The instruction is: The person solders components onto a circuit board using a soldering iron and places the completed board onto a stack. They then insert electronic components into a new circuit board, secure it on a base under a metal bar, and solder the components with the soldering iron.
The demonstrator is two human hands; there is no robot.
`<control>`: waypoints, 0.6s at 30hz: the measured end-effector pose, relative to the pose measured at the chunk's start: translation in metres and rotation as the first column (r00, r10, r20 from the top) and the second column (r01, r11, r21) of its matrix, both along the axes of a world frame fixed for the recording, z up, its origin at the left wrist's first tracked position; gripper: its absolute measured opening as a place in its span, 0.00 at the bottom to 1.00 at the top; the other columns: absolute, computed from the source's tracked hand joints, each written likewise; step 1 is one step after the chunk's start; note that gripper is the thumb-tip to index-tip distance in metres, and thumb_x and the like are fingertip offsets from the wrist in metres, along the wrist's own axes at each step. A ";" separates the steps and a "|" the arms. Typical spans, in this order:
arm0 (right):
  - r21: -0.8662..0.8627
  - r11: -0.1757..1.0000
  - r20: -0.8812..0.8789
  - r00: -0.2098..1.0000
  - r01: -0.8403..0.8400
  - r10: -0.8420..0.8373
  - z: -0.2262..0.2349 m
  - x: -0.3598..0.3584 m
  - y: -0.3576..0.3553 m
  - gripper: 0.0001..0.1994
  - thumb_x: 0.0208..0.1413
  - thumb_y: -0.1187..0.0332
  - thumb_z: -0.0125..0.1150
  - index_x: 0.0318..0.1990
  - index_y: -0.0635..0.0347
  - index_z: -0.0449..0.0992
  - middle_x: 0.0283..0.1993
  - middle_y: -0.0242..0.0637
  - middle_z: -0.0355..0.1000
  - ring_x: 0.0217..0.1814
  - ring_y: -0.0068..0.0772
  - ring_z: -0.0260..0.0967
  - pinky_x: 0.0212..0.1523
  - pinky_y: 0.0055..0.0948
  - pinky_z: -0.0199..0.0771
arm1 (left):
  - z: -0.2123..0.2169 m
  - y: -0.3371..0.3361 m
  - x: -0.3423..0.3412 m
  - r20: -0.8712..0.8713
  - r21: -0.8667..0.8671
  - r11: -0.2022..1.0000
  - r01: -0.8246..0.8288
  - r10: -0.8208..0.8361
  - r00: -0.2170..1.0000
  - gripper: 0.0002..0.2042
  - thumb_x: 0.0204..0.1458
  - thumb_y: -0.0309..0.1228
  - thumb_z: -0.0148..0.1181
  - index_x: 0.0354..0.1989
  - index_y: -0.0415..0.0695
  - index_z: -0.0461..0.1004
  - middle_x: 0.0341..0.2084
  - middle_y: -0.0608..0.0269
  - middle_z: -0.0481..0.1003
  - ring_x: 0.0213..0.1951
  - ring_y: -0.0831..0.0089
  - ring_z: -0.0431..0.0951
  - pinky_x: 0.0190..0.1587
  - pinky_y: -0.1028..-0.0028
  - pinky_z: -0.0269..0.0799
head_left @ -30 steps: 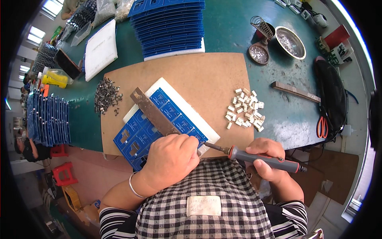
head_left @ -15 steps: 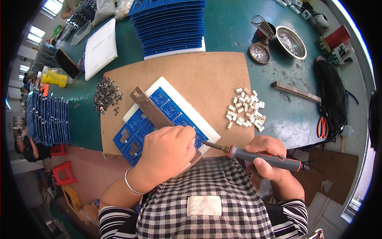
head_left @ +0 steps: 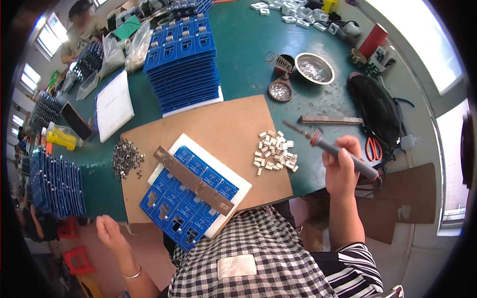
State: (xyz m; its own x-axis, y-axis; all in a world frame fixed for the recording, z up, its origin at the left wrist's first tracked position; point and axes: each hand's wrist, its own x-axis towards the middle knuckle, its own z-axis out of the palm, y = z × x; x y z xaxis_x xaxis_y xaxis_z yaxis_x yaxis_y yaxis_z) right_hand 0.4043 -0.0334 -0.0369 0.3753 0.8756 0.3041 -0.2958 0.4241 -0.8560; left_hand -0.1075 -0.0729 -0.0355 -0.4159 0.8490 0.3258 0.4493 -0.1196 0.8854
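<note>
Your right hand [head_left: 340,171], at 3 o'clock, has its fingers wrapped around one soldering iron [head_left: 332,149]; your left hand [head_left: 110,232], at 8 o'clock, hangs open-fingered off the table [head_left: 243,59], beside one blue board panel [head_left: 186,196] under one metal bar [head_left: 193,180].

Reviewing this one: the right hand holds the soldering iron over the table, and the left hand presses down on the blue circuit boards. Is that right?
Not quite. The right hand does hold the soldering iron over the table, but the left hand is off the blue circuit boards, open and empty beside the table edge. The head view shows this.
</note>
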 end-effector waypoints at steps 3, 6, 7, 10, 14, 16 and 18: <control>0.163 0.965 -0.035 0.979 0.204 -0.201 0.005 0.020 0.028 0.09 0.61 0.73 0.55 0.48 0.62 0.68 0.36 0.31 0.66 0.31 0.19 0.64 0.34 0.23 0.65 | -0.022 -0.023 -0.021 0.113 -0.044 0.999 -0.006 0.011 0.994 0.20 0.71 0.41 0.38 0.23 0.49 0.55 0.19 0.74 0.54 0.21 0.85 0.51 0.22 0.81 0.45; 0.267 0.851 -0.006 0.883 0.453 -0.469 0.011 0.047 0.065 0.12 0.60 0.72 0.59 0.50 0.63 0.69 0.36 0.31 0.67 0.33 0.20 0.67 0.37 0.21 0.68 | -0.055 -0.048 -0.032 0.182 -0.205 0.978 -0.033 0.072 0.981 0.22 0.71 0.45 0.37 0.23 0.49 0.60 0.17 0.74 0.57 0.19 0.86 0.53 0.20 0.82 0.45; 0.301 0.829 -0.031 0.873 0.472 -0.486 0.011 0.055 0.081 0.14 0.60 0.72 0.60 0.51 0.63 0.69 0.36 0.31 0.68 0.34 0.21 0.68 0.38 0.22 0.69 | -0.068 -0.058 -0.033 0.223 -0.305 0.952 -0.004 0.076 0.972 0.22 0.71 0.45 0.37 0.23 0.49 0.61 0.17 0.74 0.58 0.19 0.87 0.53 0.20 0.82 0.45; -0.042 0.884 -0.012 0.884 0.466 -0.467 -0.003 0.069 0.131 0.15 0.59 0.71 0.62 0.51 0.64 0.70 0.33 0.32 0.70 0.33 0.23 0.70 0.37 0.22 0.71 | -0.115 -0.082 -0.028 0.172 -0.519 0.848 0.107 -0.019 0.985 0.22 0.69 0.46 0.41 0.27 0.43 0.68 0.18 0.69 0.64 0.22 0.81 0.63 0.24 0.78 0.57; -0.095 0.932 -0.269 0.892 0.350 -0.363 -0.033 0.081 0.128 0.13 0.60 0.66 0.62 0.50 0.61 0.72 0.34 0.34 0.72 0.34 0.28 0.72 0.40 0.26 0.74 | -0.184 -0.091 -0.015 -0.130 -0.542 0.840 -0.040 -0.036 0.991 0.17 0.66 0.40 0.49 0.32 0.37 0.71 0.22 0.60 0.70 0.27 0.70 0.71 0.32 0.69 0.67; -0.059 0.955 -0.383 0.877 0.291 -0.291 -0.045 0.081 0.105 0.14 0.62 0.61 0.60 0.49 0.59 0.73 0.36 0.36 0.73 0.39 0.32 0.72 0.45 0.32 0.76 | -0.199 -0.086 -0.017 -0.271 -0.579 0.809 -0.098 -0.078 0.959 0.14 0.64 0.37 0.52 0.35 0.35 0.71 0.25 0.57 0.72 0.29 0.66 0.73 0.34 0.65 0.69; -0.171 0.940 -0.498 0.797 0.295 -0.341 -0.056 0.075 0.083 0.14 0.63 0.60 0.60 0.49 0.59 0.73 0.38 0.38 0.73 0.41 0.33 0.72 0.46 0.32 0.76 | -0.195 -0.075 -0.023 -0.224 -0.690 0.723 0.010 -0.227 0.948 0.11 0.63 0.33 0.54 0.39 0.35 0.73 0.30 0.57 0.75 0.32 0.68 0.74 0.38 0.67 0.70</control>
State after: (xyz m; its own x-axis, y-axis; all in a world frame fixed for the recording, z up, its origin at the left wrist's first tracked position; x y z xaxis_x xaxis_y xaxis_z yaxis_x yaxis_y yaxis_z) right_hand 0.4794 0.0497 -0.0927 0.7175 0.6922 -0.0780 -0.5615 0.5085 -0.6529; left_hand -0.1305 -0.1474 -0.2302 -0.2819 0.9209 -0.2692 0.7064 0.3891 0.5912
